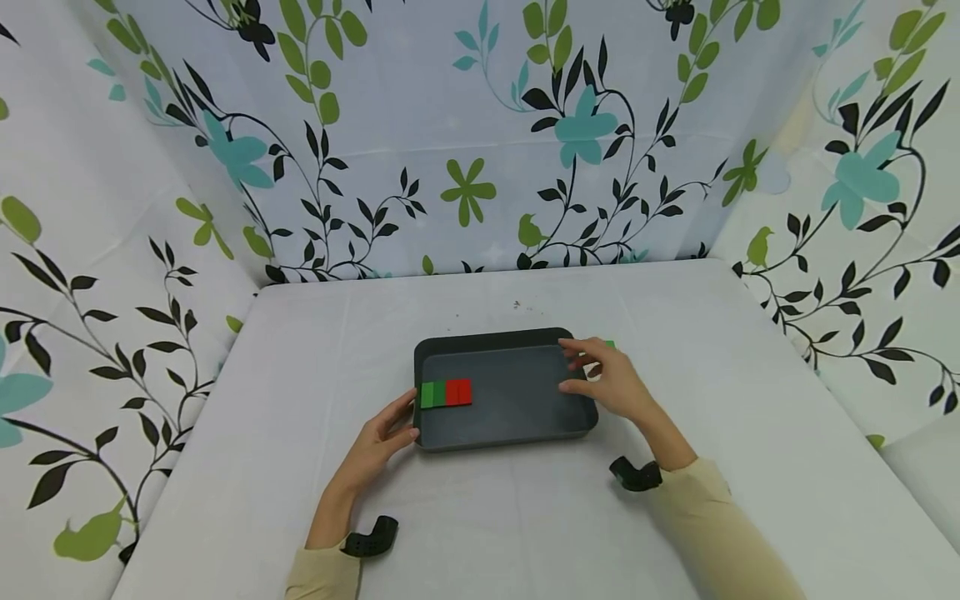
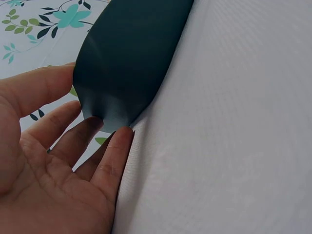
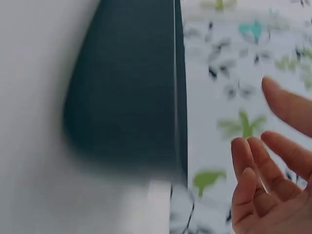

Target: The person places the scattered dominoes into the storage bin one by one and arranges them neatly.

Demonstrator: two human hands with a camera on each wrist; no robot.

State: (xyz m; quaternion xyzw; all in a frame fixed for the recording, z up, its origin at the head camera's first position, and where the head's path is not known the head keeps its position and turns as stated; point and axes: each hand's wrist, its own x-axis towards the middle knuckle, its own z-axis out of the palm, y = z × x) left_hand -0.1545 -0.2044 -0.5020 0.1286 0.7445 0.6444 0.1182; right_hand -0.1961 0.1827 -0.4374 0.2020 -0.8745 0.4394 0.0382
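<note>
A dark grey rectangular tray lies on the white-covered table. Inside, against its left end, two green squares and two red squares form a row. My left hand touches the outside of the tray's left end with its fingertips. The left wrist view shows its fingers spread along the tray wall. Over the tray's right end is my right hand, thumb and fingers apart and holding nothing. A bit of a green piece shows just behind it, mostly hidden by the hand.
White cloth covers the table around the tray. A leaf-and-flower patterned curtain hangs along the back and both sides. Each wrist carries a black band device.
</note>
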